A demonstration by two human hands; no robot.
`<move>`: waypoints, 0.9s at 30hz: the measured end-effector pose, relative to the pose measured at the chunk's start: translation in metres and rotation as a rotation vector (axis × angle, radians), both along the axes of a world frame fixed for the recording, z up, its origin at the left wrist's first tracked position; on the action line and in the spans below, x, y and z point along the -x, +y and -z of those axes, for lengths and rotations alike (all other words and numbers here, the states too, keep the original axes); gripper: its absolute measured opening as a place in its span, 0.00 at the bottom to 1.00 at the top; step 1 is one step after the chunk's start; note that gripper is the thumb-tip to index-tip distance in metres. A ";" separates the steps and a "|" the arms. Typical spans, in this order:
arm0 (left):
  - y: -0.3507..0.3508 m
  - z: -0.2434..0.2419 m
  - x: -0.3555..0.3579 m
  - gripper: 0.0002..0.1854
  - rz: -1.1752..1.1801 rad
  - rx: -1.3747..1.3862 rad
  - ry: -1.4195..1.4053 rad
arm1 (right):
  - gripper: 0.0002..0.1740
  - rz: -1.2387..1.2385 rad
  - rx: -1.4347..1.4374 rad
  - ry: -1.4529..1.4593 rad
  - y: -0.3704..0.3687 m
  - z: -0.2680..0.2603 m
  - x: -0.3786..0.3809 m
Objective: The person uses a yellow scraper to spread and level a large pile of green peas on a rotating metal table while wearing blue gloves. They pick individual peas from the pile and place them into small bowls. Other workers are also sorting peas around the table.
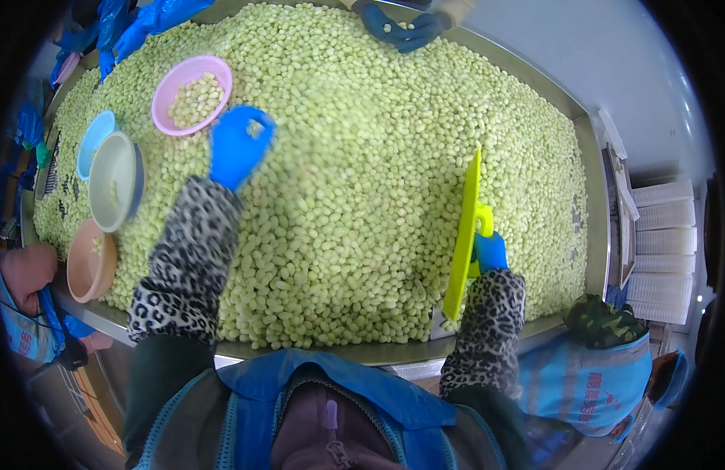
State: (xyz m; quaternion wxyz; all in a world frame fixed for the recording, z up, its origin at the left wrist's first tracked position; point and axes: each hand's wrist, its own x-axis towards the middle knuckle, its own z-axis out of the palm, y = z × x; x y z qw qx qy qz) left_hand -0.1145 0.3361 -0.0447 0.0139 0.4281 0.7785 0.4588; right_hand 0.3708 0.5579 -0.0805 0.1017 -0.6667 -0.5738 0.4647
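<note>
A deep heap of small oval green fruits (339, 194), which look like grapes, fills the metal-rimmed table before me. My right hand (490, 251), in a blue glove, grips the handle of a yellow-green plastic scraper board (465, 235). The board stands on edge among the fruits. My left hand (240, 144), also blue-gloved and slightly blurred, is over the heap, close to the lower right rim of a pink bowl (160, 100). Its fingers are curled into a ring with a pale spot inside; whether that is a held fruit cannot be told. Yellowish fruits (196, 101) lie in the pink bowl.
Left of my arm stand a light blue bowl (92, 141), a pale green bowl (111, 182) and an orange bowl (83, 267). Across the table are another person's dark gloves (406, 29) and, at upper left, blue gloves (130, 41). White crates (662, 252) are stacked at right.
</note>
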 end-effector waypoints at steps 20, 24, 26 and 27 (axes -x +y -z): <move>-0.032 -0.014 -0.069 0.15 0.000 -0.170 -0.116 | 0.20 -0.293 0.296 0.003 -0.061 0.032 0.081; -0.056 -0.020 -0.117 0.14 0.082 -0.095 -0.165 | 0.20 -0.430 0.336 0.085 -0.132 -0.013 0.108; -0.068 -0.026 -0.133 0.14 0.092 -0.087 -0.162 | 0.22 -0.472 0.263 0.171 -0.162 -0.012 0.111; -0.073 -0.029 -0.139 0.14 0.094 -0.097 -0.156 | 0.25 -0.515 0.204 0.182 -0.174 -0.013 0.110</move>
